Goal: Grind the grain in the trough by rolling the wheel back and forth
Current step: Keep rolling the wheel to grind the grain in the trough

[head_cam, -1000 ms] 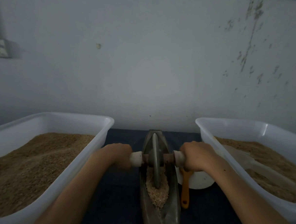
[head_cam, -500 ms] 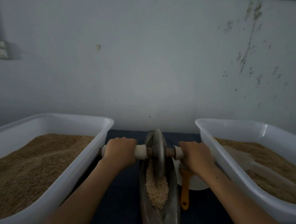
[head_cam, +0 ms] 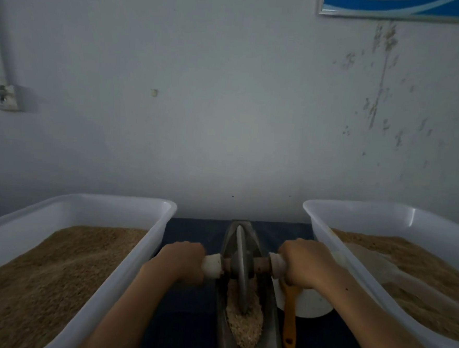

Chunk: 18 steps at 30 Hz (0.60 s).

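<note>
The trough [head_cam: 249,305], wheel [head_cam: 240,269] upright in it, lies between two tubs [head_cam: 125,248] [head_cam: 356,212] of grain.

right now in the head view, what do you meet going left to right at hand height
left tub of grain → left hand → wheel in the trough → right hand → right tub of grain

A large white tub [head_cam: 147,238] stood on the left, filled with brown meal, and a second white tub [head_cam: 328,224] stood on the right, also holding brown meal. Between them lay a dark blue cloth [head_cam: 185,323]. An orange-handled brush [head_cam: 289,318] lay on it, beside a white bowl [head_cam: 313,304]. Behind rose a pale, flaking wall [head_cam: 228,92], with a pipe [head_cam: 3,30] at its left and a blue-framed sign [head_cam: 400,6] at top right.
</note>
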Available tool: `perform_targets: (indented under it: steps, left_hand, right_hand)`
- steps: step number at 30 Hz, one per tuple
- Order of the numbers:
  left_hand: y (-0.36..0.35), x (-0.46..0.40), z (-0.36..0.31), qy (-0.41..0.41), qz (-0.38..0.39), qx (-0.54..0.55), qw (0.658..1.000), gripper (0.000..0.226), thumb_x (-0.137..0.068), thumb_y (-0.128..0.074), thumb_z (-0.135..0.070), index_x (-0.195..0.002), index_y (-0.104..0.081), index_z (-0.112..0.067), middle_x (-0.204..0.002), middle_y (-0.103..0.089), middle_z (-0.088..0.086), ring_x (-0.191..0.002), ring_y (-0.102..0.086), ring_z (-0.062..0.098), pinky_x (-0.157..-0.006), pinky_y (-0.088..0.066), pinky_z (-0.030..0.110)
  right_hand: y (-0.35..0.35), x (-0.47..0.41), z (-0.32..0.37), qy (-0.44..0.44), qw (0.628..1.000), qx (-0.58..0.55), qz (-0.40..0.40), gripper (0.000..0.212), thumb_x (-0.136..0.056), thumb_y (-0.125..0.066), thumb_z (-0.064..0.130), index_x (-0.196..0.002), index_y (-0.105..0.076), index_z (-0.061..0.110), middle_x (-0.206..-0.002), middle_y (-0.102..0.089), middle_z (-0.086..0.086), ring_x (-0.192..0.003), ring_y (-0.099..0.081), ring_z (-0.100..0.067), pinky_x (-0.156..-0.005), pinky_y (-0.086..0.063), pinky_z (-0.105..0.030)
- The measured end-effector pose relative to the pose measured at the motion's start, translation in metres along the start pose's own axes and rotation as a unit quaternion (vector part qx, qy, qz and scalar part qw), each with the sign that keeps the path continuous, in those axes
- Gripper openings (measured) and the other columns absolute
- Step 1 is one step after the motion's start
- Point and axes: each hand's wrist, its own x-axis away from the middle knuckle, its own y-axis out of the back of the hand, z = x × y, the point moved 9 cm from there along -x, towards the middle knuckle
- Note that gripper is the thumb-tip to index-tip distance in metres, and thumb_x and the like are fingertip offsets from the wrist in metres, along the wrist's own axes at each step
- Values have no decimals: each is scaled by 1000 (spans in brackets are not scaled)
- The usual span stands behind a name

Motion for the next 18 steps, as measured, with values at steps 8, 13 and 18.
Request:
perform_targets:
  steps: [8,13,18]
  left_hand:
    - [33,13,-12,11,-207,-51,977,21,-87,-58,-29,-106,-52,-21,-103,-64,1,-93,-61,19,-73,-43,29]
    - [42,20,-19,6,-268,-79,960,22,-89,-55,-31,-108,-47,-21,-103,-63,0,-92,-61,19,-71,-42,29]
    - [33,15,-18,-4,-166,-92,982,29,-84,-61,-30,-111,-55,-19,-108,-63,3,-98,-61,20,-81,-46,31]
  right_hand:
    - [2,-3,-8,-28,987,-42,-153,28,-77,-67,23,-82,-39,28,-95,-62,6,-94,-60,-17,-75,-33,-28]
    - [-4,-4,-13,-42,985,-51,-161,30,-74,-67,23,-78,-38,29,-90,-64,5,-91,-61,-18,-70,-30,-28]
    - [-10,-6,-14,-32,998,-51,-5,19,-78,-69,25,-94,-60,21,-98,-65,-1,-90,-63,-19,-75,-47,-29]
